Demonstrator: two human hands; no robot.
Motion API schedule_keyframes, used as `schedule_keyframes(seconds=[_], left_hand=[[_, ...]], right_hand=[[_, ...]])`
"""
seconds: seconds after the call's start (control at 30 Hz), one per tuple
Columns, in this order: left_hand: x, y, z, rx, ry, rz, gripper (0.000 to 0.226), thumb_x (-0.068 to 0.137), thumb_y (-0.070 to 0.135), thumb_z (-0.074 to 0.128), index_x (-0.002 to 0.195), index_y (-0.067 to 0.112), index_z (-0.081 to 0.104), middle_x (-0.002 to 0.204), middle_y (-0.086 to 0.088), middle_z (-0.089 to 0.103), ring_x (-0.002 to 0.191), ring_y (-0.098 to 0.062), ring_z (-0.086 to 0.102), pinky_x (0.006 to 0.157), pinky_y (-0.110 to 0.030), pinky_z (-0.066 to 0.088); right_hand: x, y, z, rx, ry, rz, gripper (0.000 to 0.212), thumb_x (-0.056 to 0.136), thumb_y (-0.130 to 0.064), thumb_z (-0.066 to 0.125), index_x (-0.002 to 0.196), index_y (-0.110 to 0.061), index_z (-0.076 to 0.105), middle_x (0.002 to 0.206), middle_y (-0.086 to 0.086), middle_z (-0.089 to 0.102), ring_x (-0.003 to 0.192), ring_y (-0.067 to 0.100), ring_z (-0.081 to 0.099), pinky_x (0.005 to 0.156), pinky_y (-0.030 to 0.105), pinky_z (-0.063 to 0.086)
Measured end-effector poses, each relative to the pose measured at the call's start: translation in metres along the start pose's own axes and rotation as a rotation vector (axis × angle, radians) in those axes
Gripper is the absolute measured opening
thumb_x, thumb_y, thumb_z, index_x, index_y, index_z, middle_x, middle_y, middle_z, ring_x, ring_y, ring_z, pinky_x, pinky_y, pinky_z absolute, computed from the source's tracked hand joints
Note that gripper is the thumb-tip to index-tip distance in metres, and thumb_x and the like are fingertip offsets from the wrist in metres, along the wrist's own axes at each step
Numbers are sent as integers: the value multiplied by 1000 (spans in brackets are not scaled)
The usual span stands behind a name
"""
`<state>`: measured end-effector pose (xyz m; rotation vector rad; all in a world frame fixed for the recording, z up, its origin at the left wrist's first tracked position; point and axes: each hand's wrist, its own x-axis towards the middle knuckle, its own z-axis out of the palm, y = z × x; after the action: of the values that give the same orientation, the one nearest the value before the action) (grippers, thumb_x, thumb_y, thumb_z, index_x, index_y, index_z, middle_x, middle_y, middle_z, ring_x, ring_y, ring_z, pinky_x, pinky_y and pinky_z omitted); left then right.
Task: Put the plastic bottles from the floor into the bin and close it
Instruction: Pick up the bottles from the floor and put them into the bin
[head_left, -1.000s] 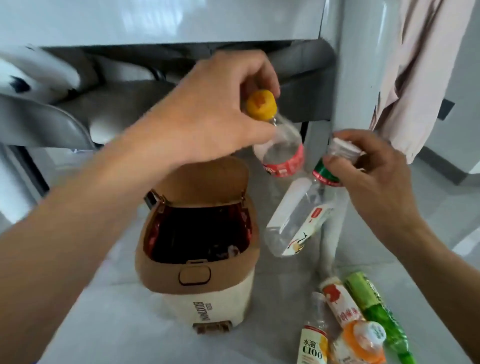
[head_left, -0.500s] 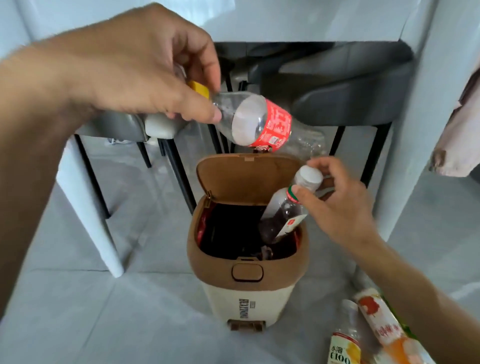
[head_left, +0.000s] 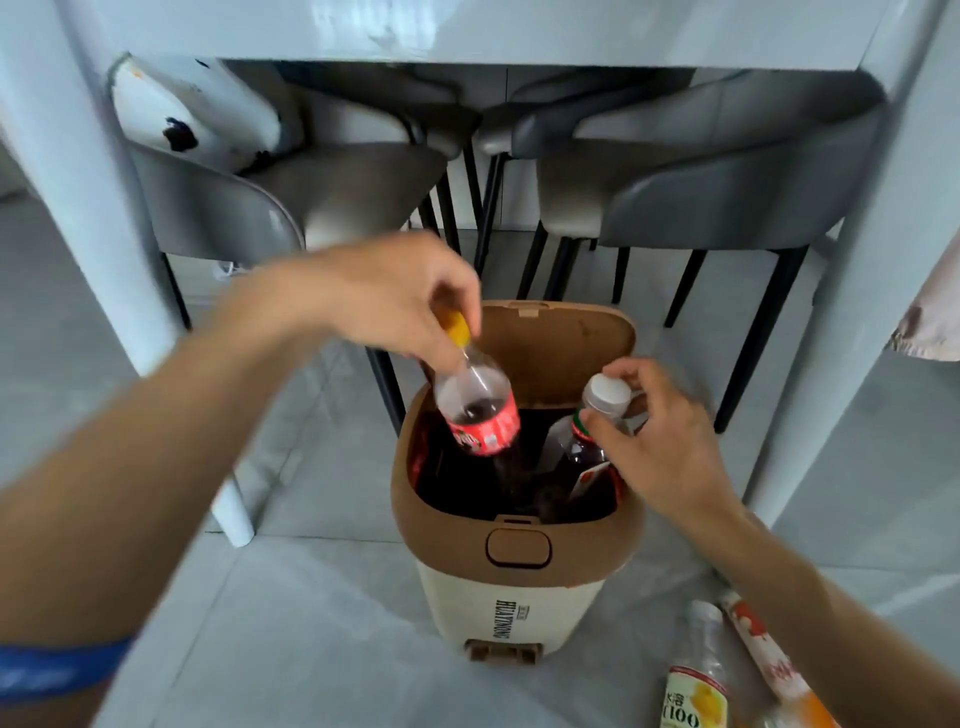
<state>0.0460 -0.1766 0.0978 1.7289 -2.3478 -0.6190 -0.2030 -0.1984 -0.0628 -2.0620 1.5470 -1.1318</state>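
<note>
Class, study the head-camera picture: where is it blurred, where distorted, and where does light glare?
Head view: the left hand and right hand show motion blur; wide-angle bending curves the white table legs near the edges; a soft glare patch sits on the table edge; the bin interior is dark.

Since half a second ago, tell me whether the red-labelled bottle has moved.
Yes. The red-labelled bottle went from level above the bin to hanging neck-up, its base inside the opening.

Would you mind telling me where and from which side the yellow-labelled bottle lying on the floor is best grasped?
Probably around its clear upper body, just above the label, coming down from above. The yellow-labelled bottle lies flat on the floor, neck pointing away toward the bin. Another bottle lies close on its right, so the left side looks freer for fingers.
</note>
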Motion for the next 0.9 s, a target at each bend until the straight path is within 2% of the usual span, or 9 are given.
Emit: schedule_keyframes(seconds=[0.13, 0.2, 0.37, 0.47, 0.53, 0.6, 0.73, 0.83, 0.9], left_hand=[[45, -16, 69, 143, -96, -33, 29, 74, 28, 82, 101, 28, 71, 95, 10, 63, 85, -10, 60, 75, -33, 56], [57, -27, 89, 150, -138, -68, 32, 78, 26, 79, 108, 28, 70, 104, 6, 62, 89, -14, 60, 79, -36, 56], [71, -43, 133, 217, -128, -128, 44, 85, 17, 69, 128, 27, 61, 123, -1, 60, 104, -25, 60, 83, -38, 54], [73, -47, 141, 271, -109, -131, 43, 85, 16, 69, 127, 25, 61, 119, -4, 64, 103, -26, 61, 79, -37, 53], [74, -40, 138, 271, -77, -108, 36, 84, 18, 69, 120, 24, 64, 114, -3, 65, 96, -24, 62, 72, -34, 51], [72, -19, 132, 234, -6, -33, 33, 85, 25, 69, 117, 26, 66, 113, 1, 67, 98, -21, 63, 79, -37, 54], [69, 57, 145, 53, 112, 191, 16, 88, 29, 66, 103, 28, 72, 95, 10, 74, 84, -7, 67, 74, -29, 54], [71, 105, 187, 32, 115, 327, 15, 87, 28, 63, 100, 26, 71, 86, 8, 73, 82, -11, 66, 74, -33, 54], [71, 128, 232, 66, 6, 342, 20, 87, 28, 60, 104, 23, 69, 93, 3, 73, 91, -19, 66, 77, -35, 53]], right_hand=[[5, 0, 8, -44, -64, -9, 34, 83, -31, 74, 107, -32, 50, 96, -16, 62, 78, -2, 57, 64, 11, 38], [9, 2, 13, -32, -91, 9, 31, 83, -30, 73, 104, -31, 50, 93, -16, 62, 80, -4, 57, 66, 15, 42], [20, 12, 25, -120, -204, -2, 21, 84, -24, 72, 99, -23, 57, 98, -4, 65, 90, 15, 62, 77, 32, 50], [19, 17, 28, -273, -242, -100, 16, 85, -22, 68, 100, -18, 62, 105, 0, 65, 99, 23, 61, 88, 40, 48], [14, 22, 22, -236, -217, -122, 15, 84, -19, 68, 98, -16, 64, 104, 0, 66, 100, 24, 61, 88, 40, 49], [7, 30, 8, -170, -149, -120, 12, 84, -19, 67, 96, -16, 66, 101, -1, 67, 98, 20, 62, 86, 37, 51], [-25, 59, -33, -77, -3, 44, 13, 87, -14, 66, 99, -15, 70, 104, -4, 67, 89, 8, 58, 75, 15, 46], [-55, 90, -59, -115, 44, 165, 15, 85, -11, 65, 99, -14, 71, 103, -1, 70, 88, 13, 63, 73, 21, 49], [-78, 112, -74, -188, 30, 218, 17, 84, -13, 65, 100, -16, 70, 105, 1, 71, 91, 19, 65, 76, 30, 51]])
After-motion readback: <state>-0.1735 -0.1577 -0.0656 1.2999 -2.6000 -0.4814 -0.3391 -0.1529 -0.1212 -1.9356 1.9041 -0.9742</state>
